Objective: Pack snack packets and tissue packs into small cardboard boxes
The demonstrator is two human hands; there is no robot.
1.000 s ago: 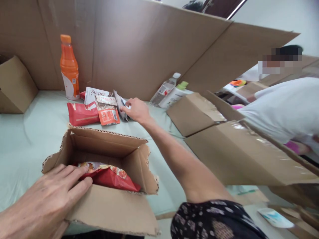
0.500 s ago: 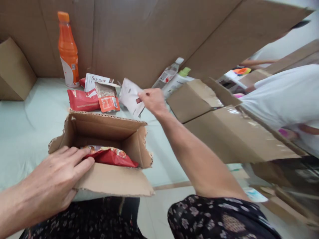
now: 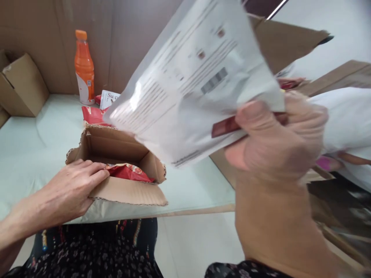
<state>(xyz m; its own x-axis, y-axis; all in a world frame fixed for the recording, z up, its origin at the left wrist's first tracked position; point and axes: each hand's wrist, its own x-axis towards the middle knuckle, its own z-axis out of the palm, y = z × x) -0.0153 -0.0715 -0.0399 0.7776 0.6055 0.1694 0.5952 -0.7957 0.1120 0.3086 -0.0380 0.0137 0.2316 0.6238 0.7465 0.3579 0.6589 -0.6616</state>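
My right hand is closed on the edge of a white pouch with printed text and a barcode, lifted close to the camera. A dark red strip shows under the thumb. My left hand grips the near-left side of an open cardboard box, fingers over its edge and thumb by the flap. Inside the box lies a red packet, near the fingertips. Behind the box are another red packet and a white packet, partly covered by the raised pouch.
An orange drink bottle stands against the cardboard wall. Another cardboard box sits at the left on the pale green tabletop. At the right is another person in a white top, with more cardboard nearby.
My right hand has lifted the white pouch off the tabletop and brought it up and nearer the camera. My left hand stays at the box.
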